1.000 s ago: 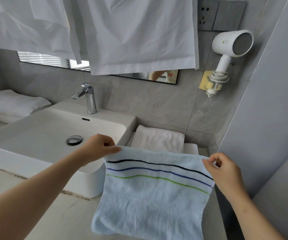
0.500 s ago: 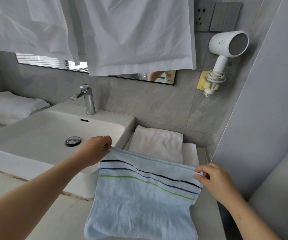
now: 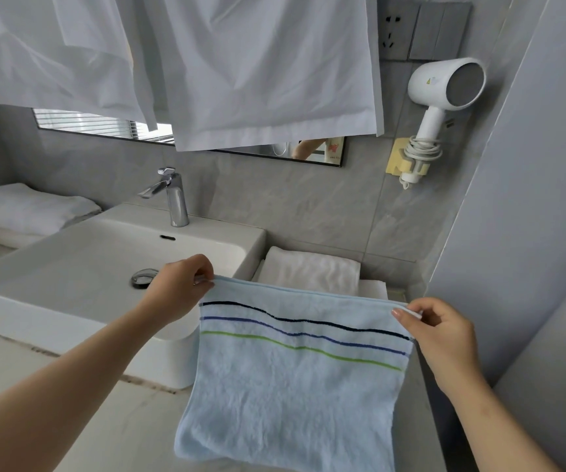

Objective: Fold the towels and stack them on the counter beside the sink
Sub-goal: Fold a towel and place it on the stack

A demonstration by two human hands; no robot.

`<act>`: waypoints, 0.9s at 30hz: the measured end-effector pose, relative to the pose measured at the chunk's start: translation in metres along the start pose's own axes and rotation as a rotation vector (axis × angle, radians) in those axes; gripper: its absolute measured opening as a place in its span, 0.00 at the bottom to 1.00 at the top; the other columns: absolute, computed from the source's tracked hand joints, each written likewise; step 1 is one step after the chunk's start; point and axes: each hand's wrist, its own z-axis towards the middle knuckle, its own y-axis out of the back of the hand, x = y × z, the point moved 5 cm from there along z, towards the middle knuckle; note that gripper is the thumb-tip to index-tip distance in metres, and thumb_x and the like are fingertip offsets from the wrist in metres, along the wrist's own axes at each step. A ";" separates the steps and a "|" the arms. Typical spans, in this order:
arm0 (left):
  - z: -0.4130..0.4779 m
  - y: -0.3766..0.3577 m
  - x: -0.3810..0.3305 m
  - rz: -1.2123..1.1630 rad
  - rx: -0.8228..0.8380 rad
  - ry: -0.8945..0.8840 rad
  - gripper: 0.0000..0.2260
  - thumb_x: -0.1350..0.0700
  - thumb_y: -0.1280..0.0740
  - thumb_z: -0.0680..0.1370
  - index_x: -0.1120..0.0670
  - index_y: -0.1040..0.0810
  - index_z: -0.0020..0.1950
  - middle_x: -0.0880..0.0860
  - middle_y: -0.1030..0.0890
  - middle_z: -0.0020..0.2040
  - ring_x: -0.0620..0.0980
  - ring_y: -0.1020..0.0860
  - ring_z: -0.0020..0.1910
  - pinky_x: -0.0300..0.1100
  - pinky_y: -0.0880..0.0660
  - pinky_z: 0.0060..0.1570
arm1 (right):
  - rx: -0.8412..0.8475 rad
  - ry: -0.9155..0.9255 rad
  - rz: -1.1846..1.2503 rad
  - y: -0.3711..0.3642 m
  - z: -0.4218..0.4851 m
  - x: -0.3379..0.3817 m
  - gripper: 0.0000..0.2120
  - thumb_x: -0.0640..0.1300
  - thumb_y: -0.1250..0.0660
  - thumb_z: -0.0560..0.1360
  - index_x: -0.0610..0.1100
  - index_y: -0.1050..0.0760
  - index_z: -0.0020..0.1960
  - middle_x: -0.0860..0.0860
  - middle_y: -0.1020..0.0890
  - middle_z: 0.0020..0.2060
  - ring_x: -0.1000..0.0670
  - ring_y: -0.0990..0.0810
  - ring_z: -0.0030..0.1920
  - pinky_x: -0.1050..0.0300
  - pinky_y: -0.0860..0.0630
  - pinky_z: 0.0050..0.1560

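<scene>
A light blue towel (image 3: 292, 386) with black, blue and green stripes hangs spread out in front of me, over the counter (image 3: 111, 434) right of the sink (image 3: 81, 267). My left hand (image 3: 179, 287) pinches its upper left corner. My right hand (image 3: 441, 332) pinches its upper right corner. The towel's lower edge hangs near the counter surface; whether it touches, I cannot tell. Behind it, a folded white towel (image 3: 312, 269) lies on another white towel (image 3: 373, 289) on the counter between sink and wall.
A chrome tap (image 3: 172, 195) stands behind the basin. More folded white towels (image 3: 23, 212) sit at the far left. White cloths (image 3: 257, 69) hang overhead in front of the mirror. A hair dryer (image 3: 445, 86) is mounted on the right wall, which stands close by.
The blue towel dipped and shifted slightly left half a second ago, then both hands lifted it back up. Both hands keep the same corner pinches throughout.
</scene>
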 end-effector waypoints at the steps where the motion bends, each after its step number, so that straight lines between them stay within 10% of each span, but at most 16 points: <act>1: 0.000 0.001 0.000 -0.038 -0.010 0.003 0.07 0.62 0.33 0.75 0.52 0.28 0.42 0.46 0.26 0.35 0.51 0.27 0.40 0.32 0.35 0.35 | -0.019 -0.007 0.014 0.001 0.000 0.000 0.09 0.36 0.26 0.68 0.45 0.24 0.36 0.45 0.21 0.34 0.47 0.24 0.36 0.62 0.26 0.37; 6: 0.000 0.003 -0.001 -0.189 -0.076 0.046 0.12 0.63 0.33 0.75 0.48 0.29 0.38 0.41 0.25 0.37 0.42 0.26 0.37 0.30 0.34 0.36 | -0.037 -0.010 0.004 0.007 0.002 0.003 0.13 0.37 0.27 0.69 0.51 0.23 0.49 0.49 0.21 0.39 0.49 0.23 0.40 0.66 0.25 0.40; 15: -0.003 0.002 -0.022 -0.185 -0.093 0.011 0.08 0.66 0.42 0.78 0.55 0.27 0.49 0.50 0.24 0.44 0.48 0.29 0.39 0.35 0.39 0.33 | -0.011 -0.015 0.046 0.011 -0.003 0.013 0.09 0.38 0.33 0.75 0.47 0.30 0.40 0.50 0.23 0.37 0.51 0.26 0.38 0.60 0.29 0.38; 27: -0.002 0.013 -0.031 -1.163 0.199 0.337 0.08 0.66 0.40 0.66 0.53 0.32 0.37 0.53 0.28 0.32 0.50 0.31 0.29 0.36 0.33 0.27 | 0.075 -0.297 0.487 0.025 0.002 0.020 0.10 0.38 0.38 0.76 0.45 0.30 0.36 0.54 0.24 0.23 0.56 0.24 0.24 0.67 0.27 0.25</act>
